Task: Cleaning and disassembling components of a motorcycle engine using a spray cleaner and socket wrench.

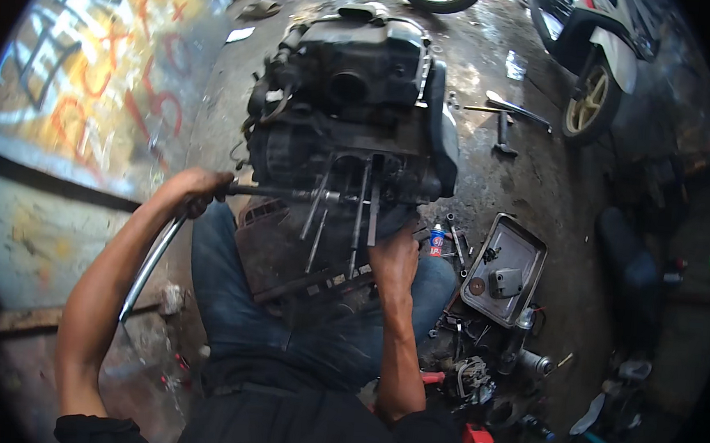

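Head view: a bulky, grimy engine (356,69) of dark cast metal stands in front of the person's knees on the stained, rough floor (484,78), its housing blocky, with a round opening in the middle.
Metal rods: four long, slim, straight rods (358,226) jut from the engine's near side toward the person, some pale, some darkened.
Left grip: the left grip (199,192) is closed around the dark end of a straight bar (279,192), whose shinier far end meets the engine among the rods; a smooth chrome tube (148,269) slants down from beneath the same fist.
Right grip: the right grip (398,256) is beside the engine's near edge, by the rods; its fingers are partly hidden, so I cannot tell whether it is clasping anything.
Jeans: faded blue denim (239,283) covers the spread legs.
Tray: a shallow rectangular metal tray (526,251) with a raised rim carries a squarish grey casting (505,283) and a round brownish disc (477,288).
Near the knee: a small blue bottle (437,242) and a slender steel spanner (456,241).
Beyond: a hammer (503,137) with a dark head lies well apart from the tray.
Wall: paint-scrawled flat panels (94,63) rise at left.
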{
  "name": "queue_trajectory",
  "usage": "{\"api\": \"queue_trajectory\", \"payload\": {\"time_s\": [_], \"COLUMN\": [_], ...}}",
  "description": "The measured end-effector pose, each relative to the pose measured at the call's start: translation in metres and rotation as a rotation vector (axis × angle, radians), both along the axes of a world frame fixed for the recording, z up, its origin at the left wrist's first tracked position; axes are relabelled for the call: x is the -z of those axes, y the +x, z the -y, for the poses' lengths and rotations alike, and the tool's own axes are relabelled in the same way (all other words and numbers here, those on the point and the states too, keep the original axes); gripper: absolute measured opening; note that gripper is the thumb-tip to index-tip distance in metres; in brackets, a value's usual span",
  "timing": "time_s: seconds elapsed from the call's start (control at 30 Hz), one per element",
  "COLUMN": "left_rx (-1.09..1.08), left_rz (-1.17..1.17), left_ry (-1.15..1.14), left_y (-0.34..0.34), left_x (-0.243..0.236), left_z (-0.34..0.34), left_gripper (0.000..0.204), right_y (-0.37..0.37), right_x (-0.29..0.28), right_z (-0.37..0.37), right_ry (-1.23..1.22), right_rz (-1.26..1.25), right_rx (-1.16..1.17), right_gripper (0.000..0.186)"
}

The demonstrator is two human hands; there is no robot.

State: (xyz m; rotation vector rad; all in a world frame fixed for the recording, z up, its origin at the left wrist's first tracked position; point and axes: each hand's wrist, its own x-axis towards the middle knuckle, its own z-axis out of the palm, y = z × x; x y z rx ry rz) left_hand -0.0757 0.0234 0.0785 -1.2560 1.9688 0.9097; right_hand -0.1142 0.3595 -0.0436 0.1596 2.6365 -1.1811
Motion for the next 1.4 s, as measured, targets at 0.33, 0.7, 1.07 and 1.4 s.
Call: {"api": "queue_trajectory", "payload": {"time_s": [0.33, 0.7, 1.07, 1.4], "left_rx": [0.038, 0.079, 0.019, 0.006], "left_rz": [-0.146, -0.391, -0.318, -0.369], "left_ry": [-0.125, -0.296, -0.382, -0.413], "left_y": [-0.012, 0.005, 0.003, 0.008], "left_x": [0.01, 0.036, 0.044, 0.051], "left_z": [-0.01, -0.004, -0.004, -0.004], "left_gripper": [0.043, 0.043, 0.046, 0.046], "right_y": [-0.009, 0.002, 0.0, 0.001], "right_x": [0.004, 0.023, 0.017, 0.029], "right_z": [0.0, -0.008, -0.005, -0.006], "right_ry": [-0.012, -0.029, -0.005, -0.001], "right_rz": [-0.01, -0.109, -0.093, -0.194], "right_rx": [-0.037, -0.044, -0.039, -0.056], "right_gripper": [0.073, 0.051, 0.074, 0.075]}}
